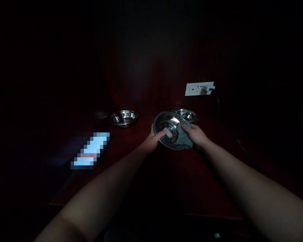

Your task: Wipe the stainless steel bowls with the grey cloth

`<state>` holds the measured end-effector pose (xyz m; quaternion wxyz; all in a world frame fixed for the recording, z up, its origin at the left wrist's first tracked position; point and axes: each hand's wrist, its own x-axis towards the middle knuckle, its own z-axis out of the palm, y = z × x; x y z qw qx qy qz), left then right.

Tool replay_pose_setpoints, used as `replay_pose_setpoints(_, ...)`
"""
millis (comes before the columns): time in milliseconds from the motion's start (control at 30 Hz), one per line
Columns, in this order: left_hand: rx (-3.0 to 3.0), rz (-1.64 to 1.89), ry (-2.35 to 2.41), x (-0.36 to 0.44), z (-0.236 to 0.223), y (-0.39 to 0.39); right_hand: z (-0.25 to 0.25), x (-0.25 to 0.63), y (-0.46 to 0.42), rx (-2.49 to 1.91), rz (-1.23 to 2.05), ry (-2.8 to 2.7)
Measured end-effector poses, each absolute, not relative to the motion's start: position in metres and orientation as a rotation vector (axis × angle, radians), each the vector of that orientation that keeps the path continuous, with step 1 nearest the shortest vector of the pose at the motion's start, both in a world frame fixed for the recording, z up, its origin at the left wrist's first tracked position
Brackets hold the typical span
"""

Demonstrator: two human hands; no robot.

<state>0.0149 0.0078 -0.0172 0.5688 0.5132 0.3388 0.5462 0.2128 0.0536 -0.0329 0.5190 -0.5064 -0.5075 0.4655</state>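
Observation:
A shiny metal bowl (pixel 166 117) is held up over the dark red table, its inside tilted towards me. My left hand (pixel 153 138) grips its left rim, with the thumb reaching inside onto a small white patch (pixel 168 132), perhaps a label. On the right, my right hand (pixel 195 134) is closed on a grey-green cloth (pixel 183 136) that lies over the bowl's right rim. The fingers of both hands are partly hidden behind the bowl and cloth. Just behind it sits another metal dish (pixel 188 115), partly covered from view.
Further left stands a metal bowl or small stack of bowls (pixel 124 117). A lit, pixelated screen (pixel 92 151) is at the left of the table (pixel 146 174). A white wall socket (pixel 199 88) with a plug is on the back panel. The surroundings are very dark.

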Motion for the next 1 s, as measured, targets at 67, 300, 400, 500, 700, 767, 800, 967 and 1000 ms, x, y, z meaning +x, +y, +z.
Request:
replay_pose_setpoints(67,1.286,1.340,0.780,0.017,-0.019,0.009,-0.033,0.212,0.053,-1.206,1.117,-1.198)
replay_pose_setpoints(300,1.376,1.403,0.664,0.021,-0.020,0.009,-0.031,0.210,0.052,-1.219,1.102,-1.208)
replay_pose_setpoints(400,1.284,1.355,0.718,0.020,-0.016,0.007,-0.029,0.210,0.050,-1.230,1.101,-1.197)
replay_pose_setpoints(500,1.202,1.260,0.797,0.017,-0.011,0.006,-0.026,0.209,0.047,-1.231,1.115,-1.182)
replay_pose_setpoints(700,1.152,1.136,0.870,0.010,0.000,0.003,-0.023,0.209,0.044,-1.228,1.138,-1.198)
replay_pose_setpoints(767,1.165,1.105,0.894,0.009,0.002,0.003,-0.024,0.209,0.044,-1.222,1.143,-1.208)
replay_pose_setpoints(800,1.174,1.096,0.902,0.008,0.003,0.003,-0.024,0.209,0.044,-1.220,1.146,-1.212)
replay_pose_setpoints(967,1.187,1.054,0.889,0.002,0.004,0.002,-0.024,0.209,0.044,-1.185,1.171,-1.215)
replay_pose_setpoints(1000,1.179,1.029,0.873,0.001,0.004,0.003,-0.023,0.209,0.043,-1.178,1.184,-1.220)
